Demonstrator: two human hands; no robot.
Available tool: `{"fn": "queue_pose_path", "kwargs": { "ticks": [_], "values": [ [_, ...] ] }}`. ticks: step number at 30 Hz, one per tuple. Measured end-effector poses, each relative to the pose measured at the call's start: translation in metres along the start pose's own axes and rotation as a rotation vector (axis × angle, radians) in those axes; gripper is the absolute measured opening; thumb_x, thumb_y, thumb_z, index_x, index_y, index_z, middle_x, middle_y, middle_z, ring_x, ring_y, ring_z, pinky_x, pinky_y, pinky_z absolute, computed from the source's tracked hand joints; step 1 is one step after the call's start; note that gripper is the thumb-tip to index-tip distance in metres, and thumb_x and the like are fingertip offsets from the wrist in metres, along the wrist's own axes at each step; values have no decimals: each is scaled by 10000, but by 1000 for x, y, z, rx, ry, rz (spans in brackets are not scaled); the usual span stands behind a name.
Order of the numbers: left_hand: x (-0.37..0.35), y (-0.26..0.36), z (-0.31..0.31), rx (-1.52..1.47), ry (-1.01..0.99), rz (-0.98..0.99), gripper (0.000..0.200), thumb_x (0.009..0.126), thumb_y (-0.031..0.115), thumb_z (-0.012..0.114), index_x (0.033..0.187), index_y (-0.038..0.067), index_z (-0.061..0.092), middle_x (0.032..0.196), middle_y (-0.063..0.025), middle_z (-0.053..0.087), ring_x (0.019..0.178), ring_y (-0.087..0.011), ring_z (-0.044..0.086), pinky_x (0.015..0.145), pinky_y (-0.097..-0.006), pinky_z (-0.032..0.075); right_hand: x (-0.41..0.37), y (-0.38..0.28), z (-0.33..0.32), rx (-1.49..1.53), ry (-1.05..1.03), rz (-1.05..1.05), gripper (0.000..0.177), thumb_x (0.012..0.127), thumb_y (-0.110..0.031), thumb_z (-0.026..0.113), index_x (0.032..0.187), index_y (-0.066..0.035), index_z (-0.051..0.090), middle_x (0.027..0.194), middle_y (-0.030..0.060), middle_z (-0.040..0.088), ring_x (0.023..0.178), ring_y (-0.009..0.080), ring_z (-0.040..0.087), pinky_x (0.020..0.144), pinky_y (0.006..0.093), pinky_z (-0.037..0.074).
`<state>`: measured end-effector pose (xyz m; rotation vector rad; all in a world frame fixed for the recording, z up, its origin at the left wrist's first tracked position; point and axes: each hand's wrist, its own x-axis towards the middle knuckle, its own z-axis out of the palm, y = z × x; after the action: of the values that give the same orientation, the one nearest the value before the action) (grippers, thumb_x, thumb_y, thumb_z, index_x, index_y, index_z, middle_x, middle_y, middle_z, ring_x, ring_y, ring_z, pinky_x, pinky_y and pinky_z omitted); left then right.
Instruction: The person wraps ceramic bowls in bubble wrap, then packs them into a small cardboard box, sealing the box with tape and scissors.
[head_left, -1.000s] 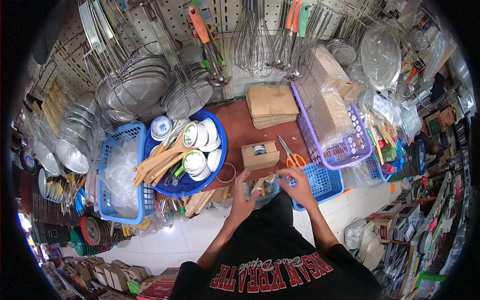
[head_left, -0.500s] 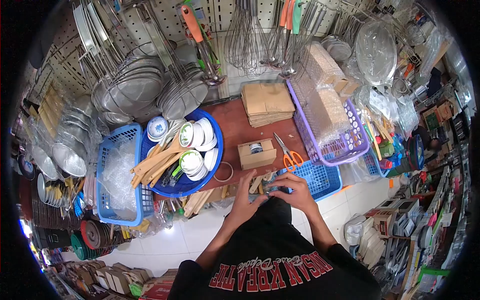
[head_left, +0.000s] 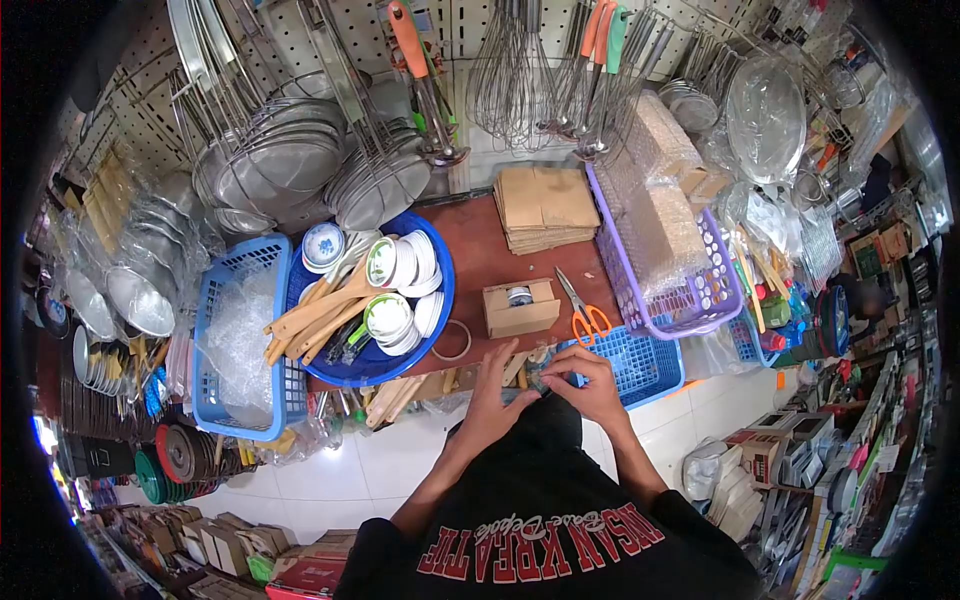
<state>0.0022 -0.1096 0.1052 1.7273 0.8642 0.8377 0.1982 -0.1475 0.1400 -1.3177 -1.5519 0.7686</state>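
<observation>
Low in front of my body, just off the table's front edge, my left hand (head_left: 491, 388) has its fingers stretched out and the thumb apart, pointing toward the other hand. My right hand (head_left: 588, 384) faces it with thumb and fingertips pinched together; whatever is between them is too small to make out. Beyond the hands stands an open cardboard box (head_left: 522, 315) with a small white-and-blue item (head_left: 519, 296) inside. Scissors with orange handles (head_left: 590, 325) lie right of the box. A ring of tape (head_left: 452, 341) rests on the red-brown table (head_left: 470, 250) to the left.
A blue round basin (head_left: 447, 280) holds wooden spatulas and stacked small bowls. Beside it is a blue basket (head_left: 207, 392) of bubble wrap. Brown cardboard sheets (head_left: 545, 205), a purple basket (head_left: 640, 305) with wrapped boxes and another blue basket (head_left: 655, 360) stand right. Strainers and whisks (head_left: 508, 85) hang behind.
The view has shifted slightly, so the table's items appear a little further right. Both hands stay nearly in place, with the right hand's fingertips still pinched.
</observation>
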Motion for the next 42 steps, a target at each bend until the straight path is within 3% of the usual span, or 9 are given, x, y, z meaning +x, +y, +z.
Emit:
{"fn": "queue_pose_path", "kwargs": {
  "ticks": [3,16,19,27,36,39,42],
  "values": [
    [1,1,0,74,37,34,801,838,233,768,1477,10,339,1433,-229,415,1321,-396,411,1106,-459,326,2,0,3,17,9,3,130,811,-30,765,920,14,708,904,87,671,799,164,649,692,279,506],
    [2,-3,-2,122,25,34,811,832,235,775,1485,27,341,1424,-221,409,1331,-392,394,1103,-467,330,0,0,7,49,18,74,131,817,-17,753,937,6,706,920,83,662,777,144,630,680,265,502],
    [4,0,-3,132,16,36,809,834,233,774,1487,30,340,1430,-218,402,1339,-390,383,1105,-468,325,1,2,8,46,39,65,145,772,21,756,901,1,693,907,88,685,741,154,646,664,271,509],
    [7,-4,-1,174,21,41,784,840,222,765,1482,39,354,1414,-216,409,1319,-392,400,1085,-468,342,0,5,9,113,79,157,103,833,-18,730,920,6,680,927,71,672,776,119,603,691,251,469],
    [33,-39,5,179,108,47,707,862,162,730,1463,33,380,1409,-231,407,1317,-415,408,1104,-475,335,-11,27,14,415,253,299,47,928,-43,670,950,-9,646,871,-4,625,762,43,543,677,214,435],
    [56,-67,7,285,303,57,676,880,160,703,1460,28,382,1463,-239,363,1357,-421,373,1131,-471,317,-14,34,9,481,269,309,37,944,-31,651,966,-9,632,871,-22,614,771,22,536,685,197,430],
    [79,-90,4,295,308,4,628,929,164,636,1478,32,362,1506,-244,319,1381,-423,350,1144,-462,312,-16,35,8,490,268,300,47,938,-25,660,967,-6,628,867,-26,613,778,23,549,692,194,436]
  ]
}}
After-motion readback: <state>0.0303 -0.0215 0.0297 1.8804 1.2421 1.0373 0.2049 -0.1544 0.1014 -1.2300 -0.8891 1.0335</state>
